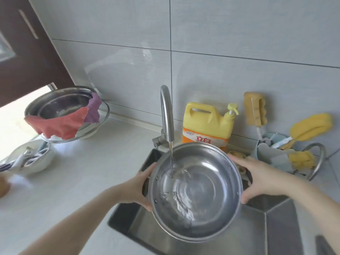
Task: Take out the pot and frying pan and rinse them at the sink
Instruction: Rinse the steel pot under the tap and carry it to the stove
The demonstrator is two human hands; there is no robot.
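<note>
Two hands hold one steel pot (pixel 196 192) over the sink (pixel 276 223). Left hand (pixel 139 188) grips the pot's left rim, fingers curled around the wall. Right hand (pixel 257 179) grips the right rim, thumb along the edge. Pot mouth faces up, tilted slightly toward the camera. Thin water stream (pixel 171 159) falls from the faucet (pixel 166 115) into the pot's left half; water pools and ripples on the bottom. Yellow detergent jug (pixel 207 122) stands just behind the pot against the tiled wall. Right of the sink: a holder (pixel 272 155) with yellow sponge brushes (pixel 311 126). Far left on the counter (pixel 77 181): stacked steel bowls (pixel 60 102) with a red cloth (pixel 58 124) and a purple cloth (pixel 93 107) draped over the rim.
</note>
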